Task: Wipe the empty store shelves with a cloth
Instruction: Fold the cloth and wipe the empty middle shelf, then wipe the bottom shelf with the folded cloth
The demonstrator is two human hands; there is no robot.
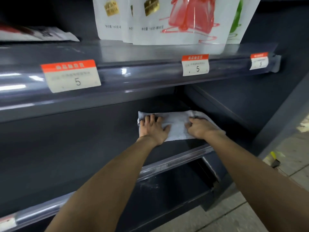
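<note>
A pale blue-white cloth (177, 122) lies spread flat on the dark grey middle shelf (83, 144), near its right end. My left hand (153, 128) presses down on the cloth's left part with fingers spread and straight. My right hand (201, 128) lies on the cloth's right part, its fingers bent and bunching the fabric. Both arms reach in under the shelf above.
The upper shelf (133, 52) carries white snack pouches (160, 19) and a flat packet (38, 34) at the left; its front rail holds price tags (71, 75). A lower shelf (167, 186) sits beneath. Tiled floor (250, 215) lies to the right.
</note>
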